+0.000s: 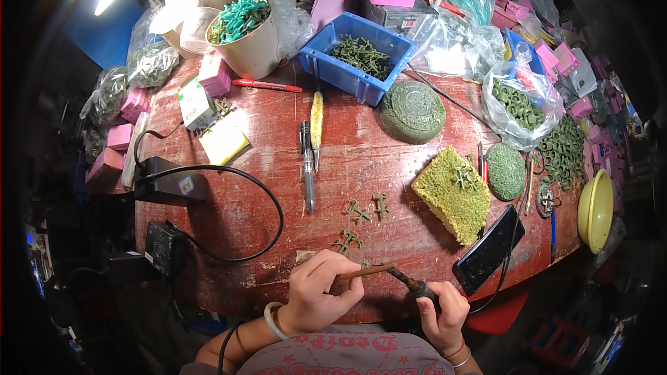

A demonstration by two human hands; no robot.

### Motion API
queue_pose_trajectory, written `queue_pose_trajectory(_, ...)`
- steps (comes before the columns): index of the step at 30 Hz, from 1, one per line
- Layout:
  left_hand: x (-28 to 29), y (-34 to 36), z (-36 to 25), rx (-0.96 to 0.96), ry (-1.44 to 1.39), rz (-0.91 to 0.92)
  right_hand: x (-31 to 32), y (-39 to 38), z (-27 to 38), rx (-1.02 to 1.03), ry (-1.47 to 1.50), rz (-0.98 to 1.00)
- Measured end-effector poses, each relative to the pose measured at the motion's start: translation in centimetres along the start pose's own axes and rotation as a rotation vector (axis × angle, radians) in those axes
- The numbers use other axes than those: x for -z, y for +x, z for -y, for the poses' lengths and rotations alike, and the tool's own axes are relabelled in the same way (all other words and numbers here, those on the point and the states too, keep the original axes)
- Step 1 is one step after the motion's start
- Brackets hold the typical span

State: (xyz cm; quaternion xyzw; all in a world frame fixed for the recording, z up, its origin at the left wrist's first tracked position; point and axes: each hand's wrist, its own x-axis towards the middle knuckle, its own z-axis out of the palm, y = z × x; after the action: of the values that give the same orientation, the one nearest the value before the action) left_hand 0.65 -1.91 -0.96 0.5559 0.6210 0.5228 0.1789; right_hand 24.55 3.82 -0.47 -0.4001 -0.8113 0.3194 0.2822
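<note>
Head view. The left hand (321,293) is at the front edge of the red tabletop (240,212), thumb and fingers pinching a thin brown stick (365,272) that points right. The right hand (445,314), beside it at the same edge, has its fingers closed around the grip of a black-handled tool (420,288). The tool's tip meets the stick's right end in this view; contact cannot be confirmed.

Three small green pieces lie just beyond the left hand, separate from each other: a front piece (347,240), a middle piece (358,211) and a right piece (380,206).

Toward the tabletop's right edge, a yellow sponge block (445,201) carries further green pieces (464,178). A black phone (489,250) lies between the block and the front edge. A green oval pad (506,171) is to the right of the block. A yellow bowl (595,212) stands tilted at the right edge.

Near the far edge, a blue bin (330,69) contains green pieces. A black adapter (165,248) sits by the front left corner.
</note>
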Motion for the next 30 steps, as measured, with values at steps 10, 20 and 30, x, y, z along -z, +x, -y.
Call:
queue_pose_trajectory(10, 0.0, 0.0, 0.0, 0.002, -0.005, -0.004, -0.2, 0.1, -0.1, 0.018, 0.008, -0.015)
queue_pose_trajectory(20, 0.5, -1.1, 0.4, 0.455, -0.457, 0.123, -0.2, -0.2, 0.0, -0.055, 0.038, -0.031)
queue_pose_trajectory(30, 0.9, -1.0, 0.6, 0.555, -0.608, 0.165, -1.2, 0.0, 0.4, 0.02, 0.038, -0.033)
